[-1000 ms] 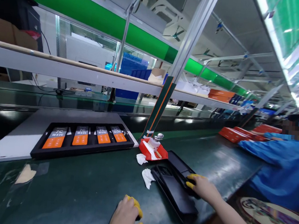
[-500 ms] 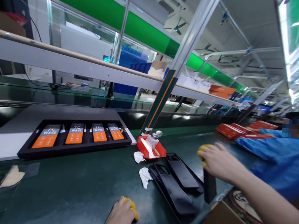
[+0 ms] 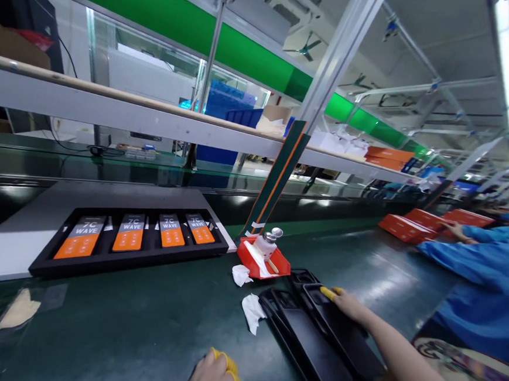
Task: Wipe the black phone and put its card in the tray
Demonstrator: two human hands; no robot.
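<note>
My right hand [image 3: 347, 306], with yellow finger covers, grips the upper end of a black phone-shaped case [image 3: 348, 339] on the right-hand stack. Against that stack lies another stack of similar black cases [image 3: 312, 348], each with a rectangular recess near its top end. At the bottom centre, low over the green work surface, is my left hand [image 3: 213, 378]. Its yellow-covered fingers are curled, and a dark bit shows under them that I cannot make out. Two crumpled white tissues [image 3: 252, 312] lie left of the cases.
A red tray [image 3: 249, 263] holds a small pump bottle [image 3: 266, 245] and a wooden-handled tool. Further left, a black foam tray [image 3: 143, 261] carries several orange-and-grey phones. At right, a co-worker in a blue sleeve [image 3: 465, 254] handles red boxes [image 3: 405, 227]. A slanted post [image 3: 277, 175] rises behind.
My right hand has moved down and left, bringing the black case it held upright down onto the right-hand stack. My left hand has shifted slightly. The view has turned a little left.
</note>
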